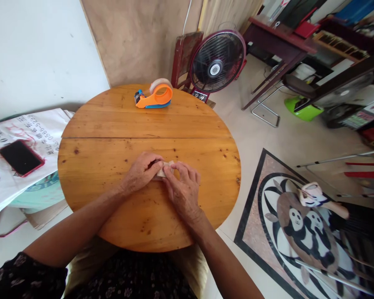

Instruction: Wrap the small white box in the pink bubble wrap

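My left hand [146, 169] and my right hand [184, 185] meet over the near half of a round wooden table [112, 160]. Between their thumbs and fingers they pinch a small pale, flat piece [160, 175] that looks like folded paper; its exact kind does not show. Fingers cover most of it, leaving a bit of its top and front edge visible. Farther back on the tabletop stands an orange and blue tape dispenser [149, 100] with a roll of tape, apart from both hands.
Left of the table, a phone [21, 158] lies on a white printed sack [54, 124]. A fan [216, 62] and a wooden chair [187, 54] stand behind the table. At the right, another person's leg and shoe [311, 194] rest over a panda floor pattern [296, 220].
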`<action>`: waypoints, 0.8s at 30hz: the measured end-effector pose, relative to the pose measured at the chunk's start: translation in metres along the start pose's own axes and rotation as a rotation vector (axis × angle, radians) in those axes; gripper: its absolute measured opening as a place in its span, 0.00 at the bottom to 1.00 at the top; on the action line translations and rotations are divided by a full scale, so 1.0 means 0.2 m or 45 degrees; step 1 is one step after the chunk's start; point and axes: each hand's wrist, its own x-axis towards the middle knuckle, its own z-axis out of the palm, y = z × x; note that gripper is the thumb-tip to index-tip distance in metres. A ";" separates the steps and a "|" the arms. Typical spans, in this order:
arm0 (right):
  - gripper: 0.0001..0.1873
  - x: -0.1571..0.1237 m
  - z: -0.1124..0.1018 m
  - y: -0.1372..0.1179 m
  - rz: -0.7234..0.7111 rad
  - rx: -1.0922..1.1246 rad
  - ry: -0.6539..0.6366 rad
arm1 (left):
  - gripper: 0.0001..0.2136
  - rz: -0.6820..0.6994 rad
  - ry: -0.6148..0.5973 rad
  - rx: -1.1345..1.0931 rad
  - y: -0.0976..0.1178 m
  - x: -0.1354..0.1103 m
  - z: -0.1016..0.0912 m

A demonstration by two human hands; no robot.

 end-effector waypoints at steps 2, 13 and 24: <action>0.14 -0.01 0.01 0.00 -0.005 -0.007 0.053 | 0.11 -0.015 0.002 -0.009 0.01 0.01 0.00; 0.13 0.01 0.03 0.01 0.089 0.095 -0.004 | 0.09 -0.106 0.095 -0.124 -0.04 0.03 0.05; 0.21 -0.01 0.03 0.06 0.056 0.128 -0.037 | 0.12 -0.134 0.074 -0.200 -0.01 0.02 0.05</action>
